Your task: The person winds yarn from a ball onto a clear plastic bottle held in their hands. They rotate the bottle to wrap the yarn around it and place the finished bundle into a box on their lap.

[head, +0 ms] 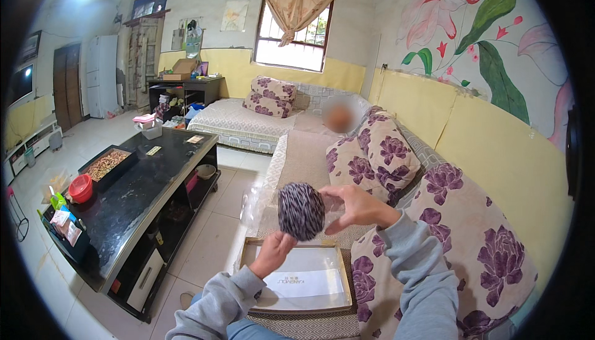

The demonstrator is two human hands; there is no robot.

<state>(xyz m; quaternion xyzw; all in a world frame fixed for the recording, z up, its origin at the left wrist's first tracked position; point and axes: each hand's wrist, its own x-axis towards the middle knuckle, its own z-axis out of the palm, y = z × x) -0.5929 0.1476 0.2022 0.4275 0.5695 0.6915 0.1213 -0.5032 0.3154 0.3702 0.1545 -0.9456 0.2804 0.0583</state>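
A rounded bundle of black-and-white flecked yarn or knitwear (301, 210) is held up in front of me. My left hand (274, 252) grips its lower edge with thumb and fingers. On its right side, my right hand (357, 207) curves with thumb and fingers apart, the fingertips close to the bundle; whether they touch it is unclear. Something clear, like plastic film (333, 205), shows within that hand's gap. More clear plastic (253, 206) appears left of the bundle. Below my hands, a shallow open box (345, 289) lies on the sofa, lined with white paper (302, 284) bearing writing.
To my left stands a black coffee table (153, 186) with a tray of nuts or beans (109, 164), a red bowl (80, 188) and a caddy (69, 237). Floral cushions (446, 247) line the sofa on my right. A blurred patch covers something farther along it.
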